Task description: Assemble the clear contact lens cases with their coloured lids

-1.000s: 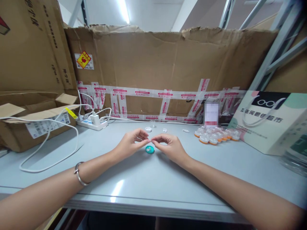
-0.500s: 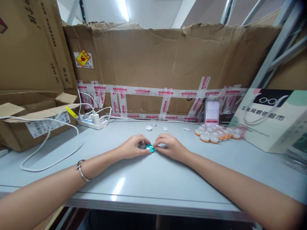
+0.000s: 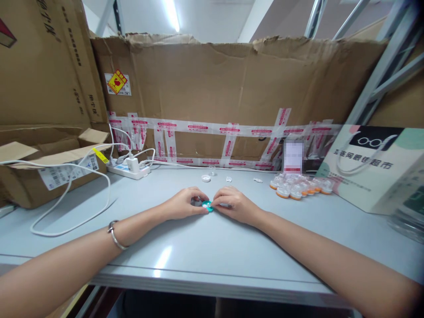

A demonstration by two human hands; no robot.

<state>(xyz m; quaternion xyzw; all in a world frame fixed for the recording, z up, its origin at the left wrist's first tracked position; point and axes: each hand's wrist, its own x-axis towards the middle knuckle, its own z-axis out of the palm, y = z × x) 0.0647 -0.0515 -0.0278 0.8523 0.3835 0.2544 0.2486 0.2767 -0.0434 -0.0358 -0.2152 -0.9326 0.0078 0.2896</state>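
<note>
Between the thumb and fingers of my left hand (image 3: 189, 203) is a small teal disc (image 3: 210, 210) with white in its middle, held low at the table. My right hand (image 3: 234, 204) comes at the disc from the right, thumb and forefinger pinched together over its right edge. Whatever is between those fingertips is too small or hidden to make out. Just beyond my hands lie a white round cap (image 3: 206, 178), a small clear piece (image 3: 212, 171) and a small white part (image 3: 229, 179). Another little white part (image 3: 257, 180) lies farther right.
Several clear containers with orange bases (image 3: 298, 186) are grouped at the right, before a phone-like upright panel (image 3: 293, 157). A paper bag (image 3: 364, 168) stands farther right. At the left are a power strip (image 3: 129, 170), a looping white cable (image 3: 108, 194) and an open carton (image 3: 62, 172).
The fingertips of my right hand have moved slightly left over the teal disc and closed more. My left hand keeps its hold. The whole view has shifted a little.
</note>
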